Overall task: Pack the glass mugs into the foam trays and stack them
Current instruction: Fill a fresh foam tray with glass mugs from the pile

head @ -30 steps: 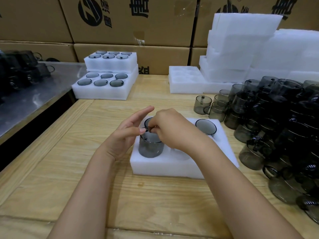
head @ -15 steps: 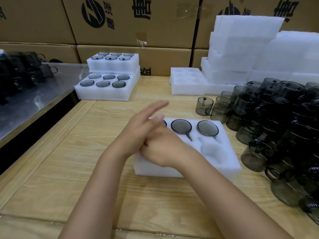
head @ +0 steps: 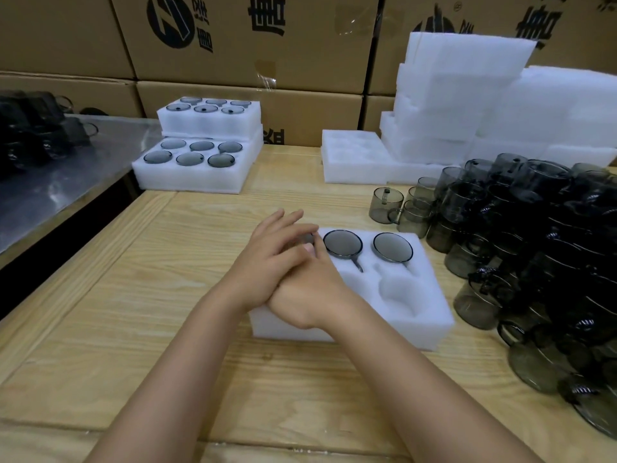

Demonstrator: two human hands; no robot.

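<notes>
A white foam tray (head: pixel 430 295) lies on the wooden table in front of me. Its back row holds two smoky glass mugs, middle (head: pixel 343 243) and right (head: pixel 392 247), sunk to their rims; a third at the back left is mostly covered by fingers. My right hand (head: pixel 312 297) lies palm down over the front-left slot. My left hand (head: pixel 267 262) rests flat on top of it, fingers stretched forward. Whatever sits in that slot is hidden. The two other front slots are empty.
A large pile of loose smoky mugs (head: pixel 534 248) fills the table's right side. Empty foam trays (head: pixel 450 95) are stacked at the back right, with one tray (head: pixel 354 158) lying before them. Two filled trays (head: pixel 200 168) are stacked back left. Cardboard boxes line the back; a metal table stands left.
A second ago my right hand held a mug standing half out of the front-left slot. The mug has sunk out of sight and both hands now lie flat over it.
</notes>
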